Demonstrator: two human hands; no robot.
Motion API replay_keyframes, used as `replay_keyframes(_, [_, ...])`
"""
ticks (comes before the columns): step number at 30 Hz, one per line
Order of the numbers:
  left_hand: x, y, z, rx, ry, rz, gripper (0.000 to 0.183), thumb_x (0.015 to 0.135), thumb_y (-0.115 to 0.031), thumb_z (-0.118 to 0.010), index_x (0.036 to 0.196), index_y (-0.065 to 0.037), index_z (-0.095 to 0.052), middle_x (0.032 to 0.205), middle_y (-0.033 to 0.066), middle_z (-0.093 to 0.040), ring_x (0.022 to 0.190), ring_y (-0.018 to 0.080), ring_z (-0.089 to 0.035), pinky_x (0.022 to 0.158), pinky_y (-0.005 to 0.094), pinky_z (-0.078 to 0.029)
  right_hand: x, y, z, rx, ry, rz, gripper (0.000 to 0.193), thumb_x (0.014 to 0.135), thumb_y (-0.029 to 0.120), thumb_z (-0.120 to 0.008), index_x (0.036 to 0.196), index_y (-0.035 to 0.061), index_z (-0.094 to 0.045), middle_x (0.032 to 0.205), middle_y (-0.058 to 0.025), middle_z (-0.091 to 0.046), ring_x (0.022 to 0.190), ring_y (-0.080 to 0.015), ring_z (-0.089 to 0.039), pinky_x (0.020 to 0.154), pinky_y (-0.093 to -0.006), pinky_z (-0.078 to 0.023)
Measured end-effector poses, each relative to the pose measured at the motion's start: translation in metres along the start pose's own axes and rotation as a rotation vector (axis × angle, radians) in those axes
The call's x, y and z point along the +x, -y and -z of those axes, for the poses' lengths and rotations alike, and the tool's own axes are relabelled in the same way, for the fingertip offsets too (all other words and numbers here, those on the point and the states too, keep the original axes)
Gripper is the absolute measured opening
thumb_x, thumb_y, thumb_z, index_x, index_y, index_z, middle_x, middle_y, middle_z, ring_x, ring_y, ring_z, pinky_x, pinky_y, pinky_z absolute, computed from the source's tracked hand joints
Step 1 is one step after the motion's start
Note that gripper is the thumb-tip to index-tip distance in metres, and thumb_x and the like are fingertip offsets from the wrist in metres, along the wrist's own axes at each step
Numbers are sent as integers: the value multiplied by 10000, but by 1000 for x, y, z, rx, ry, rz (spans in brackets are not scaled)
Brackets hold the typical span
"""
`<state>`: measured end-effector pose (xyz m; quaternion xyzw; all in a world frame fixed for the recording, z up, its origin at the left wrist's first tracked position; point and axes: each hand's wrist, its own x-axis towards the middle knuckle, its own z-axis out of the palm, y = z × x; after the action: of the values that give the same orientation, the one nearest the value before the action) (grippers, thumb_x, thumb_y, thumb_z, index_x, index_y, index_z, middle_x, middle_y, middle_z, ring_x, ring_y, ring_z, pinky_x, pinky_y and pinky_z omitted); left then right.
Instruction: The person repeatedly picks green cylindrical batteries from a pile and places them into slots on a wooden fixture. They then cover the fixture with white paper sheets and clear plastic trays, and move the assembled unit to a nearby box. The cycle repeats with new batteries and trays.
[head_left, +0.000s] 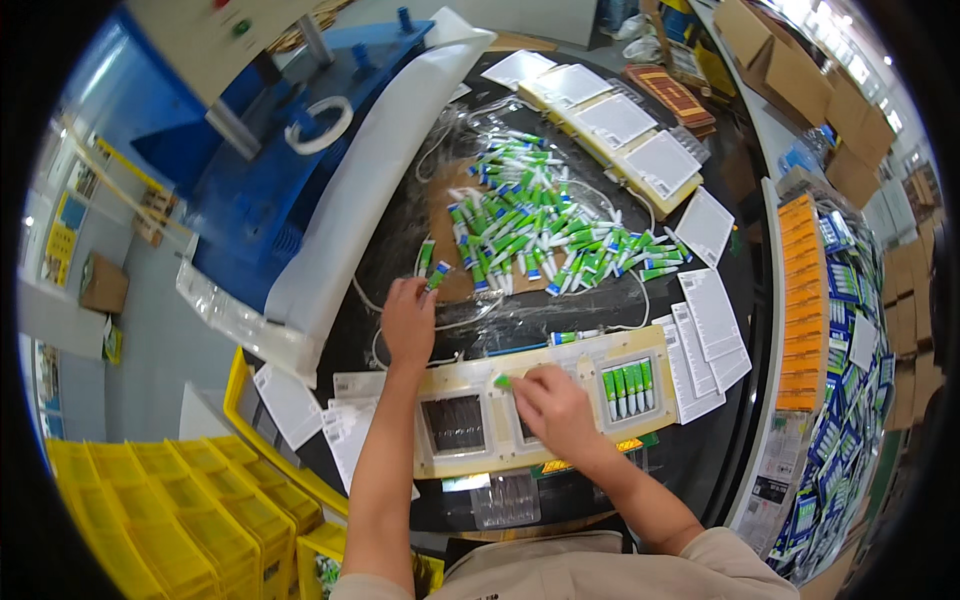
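Note:
My left hand reaches forward to the near edge of a heap of small green-and-white tubes and pinches one tube between its fingertips. My right hand rests over the middle pocket of a cream tray with three pockets, holding a green-capped tube at its fingertips. The right pocket holds several tubes side by side. The left pocket shows a clear blister and no tubes.
White printed cards lie fanned to the right of the tray. A second tray with white cards sits beyond the heap. A blue machine stands at left, yellow bins at lower left, orange and blue packs at right.

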<state>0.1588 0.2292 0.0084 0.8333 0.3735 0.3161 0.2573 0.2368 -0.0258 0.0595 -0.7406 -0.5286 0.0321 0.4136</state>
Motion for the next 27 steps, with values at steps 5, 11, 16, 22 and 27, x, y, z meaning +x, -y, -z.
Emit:
replay_keyframes(5, [-112,-32,102,-231,-145,166,227,794,28,-782,1017,-2,-751,926,131,-643,834,264,-670,753,331,-532,-21,34,-32,-59,106,434,343,788,38,-661,1111,-78,-668,906,-106,-609,807,-224,-628,632,-297,-533])
replay_keyframes(11, [-195,-44,118,-47,-152,-7,287,780,98,-753,1047,-6,-743,955,114,-621,855,242,-640,733,316,-527,-33,41,-84,-151,107,446,279,798,59,-644,1050,-60,-651,863,-90,-568,811,-214,-603,634,-278,-538])
replay_keyframes(16, [-204,-27,97,133,-1,-286,338,809,59,-736,1141,-1,-723,1017,147,-650,884,313,-668,724,380,-562,-41,47,-87,-113,213,378,294,811,142,-688,1034,-46,-649,912,-106,-557,908,-249,-582,745,-326,-521])
replay_keyframes(22, [-198,-13,86,192,84,-331,337,851,-76,-738,1168,20,-679,1107,152,-641,970,334,-640,876,429,-522,-11,40,-60,185,242,297,269,838,175,-740,1031,-7,-692,1069,-127,-649,1020,-316,-625,871,-401,-534])
replay_keyframes(27, [-184,-16,98,219,135,-363,354,858,-227,-762,1118,2,-687,1129,119,-650,1023,299,-637,1031,488,-437,90,-16,-66,83,22,47,149,896,104,-691,991,-5,-728,899,-159,-679,814,-325,-693,746,-398,-554])
